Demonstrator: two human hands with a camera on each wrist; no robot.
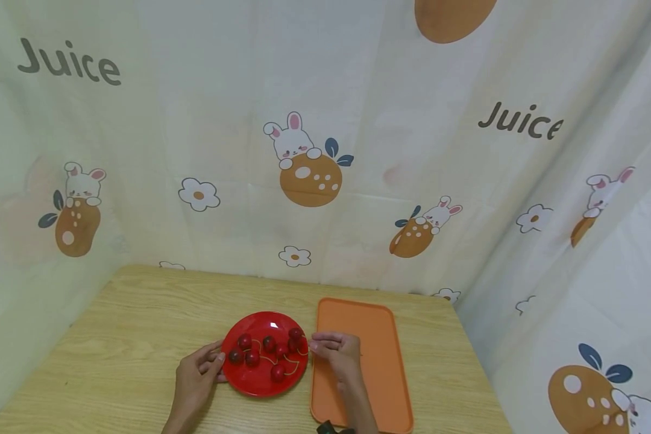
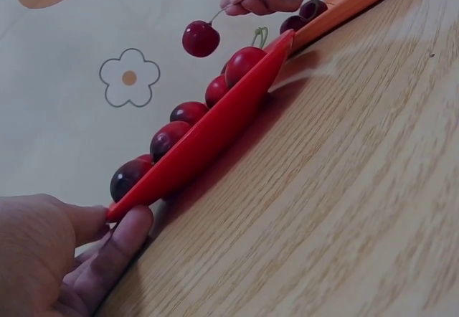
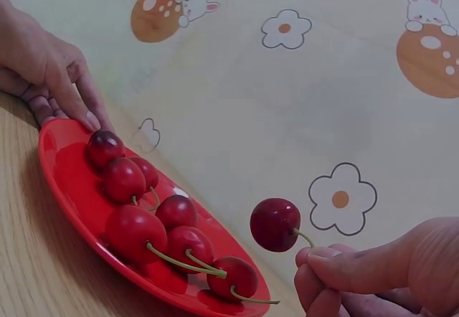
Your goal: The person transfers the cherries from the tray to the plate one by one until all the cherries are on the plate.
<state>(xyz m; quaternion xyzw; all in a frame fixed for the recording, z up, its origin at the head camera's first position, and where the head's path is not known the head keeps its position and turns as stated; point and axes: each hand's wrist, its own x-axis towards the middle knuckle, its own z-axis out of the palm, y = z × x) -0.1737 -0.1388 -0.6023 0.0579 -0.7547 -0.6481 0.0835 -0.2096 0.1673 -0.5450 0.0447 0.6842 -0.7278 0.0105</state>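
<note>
A round red plate (image 1: 257, 387) carries several dark red cherries (image 3: 136, 232), some with green stems. My left hand (image 1: 196, 375) grips the plate's left rim, thumb on top and fingers beneath. At the plate's right side, my right hand (image 1: 343, 354) pinches the stem of one cherry (image 3: 275, 224) between thumb and fingers. That cherry hangs in the air over the right part of the plate, apart from the others. An orange tray (image 1: 358, 314) lies right beside the plate, partly covered by my right hand and forearm.
In the left wrist view, dark cherries (image 2: 313, 8) show at the orange tray, behind my right hand; the hand hides them in the head view. The wooden table (image 1: 141, 319) ends at a printed curtain (image 1: 228, 241) behind and at the sides.
</note>
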